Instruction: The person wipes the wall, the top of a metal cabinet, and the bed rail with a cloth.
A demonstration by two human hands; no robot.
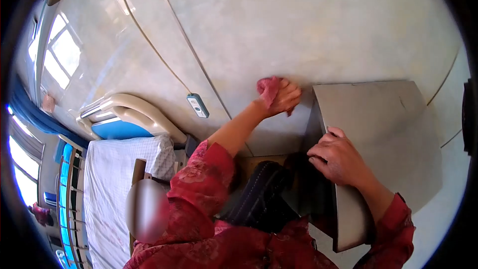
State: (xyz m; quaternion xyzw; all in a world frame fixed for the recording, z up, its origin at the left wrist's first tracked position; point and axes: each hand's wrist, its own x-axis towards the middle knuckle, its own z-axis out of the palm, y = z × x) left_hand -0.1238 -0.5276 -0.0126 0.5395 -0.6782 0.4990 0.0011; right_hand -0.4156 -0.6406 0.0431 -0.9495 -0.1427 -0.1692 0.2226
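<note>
My left hand [285, 98] is closed on a bunched red cloth [269, 89] and presses it against the pale wall [259, 30], just left of a grey cabinet [378, 119]. Part of the cloth sticks out beside the knuckles; the rest is hidden under the palm. At the cabinet's near left edge, my right hand [341, 159] has its fingers curled over the rim and grips it. Dark shadow fills the cabinet's side below that hand, so its inside cannot be made out.
A bed with white sheets [114, 184] and a cream and blue headboard [134, 114] stands at the left. A call handset [197, 105] hangs on a cord along the wall. My dark trouser leg [261, 194] is between bed and cabinet.
</note>
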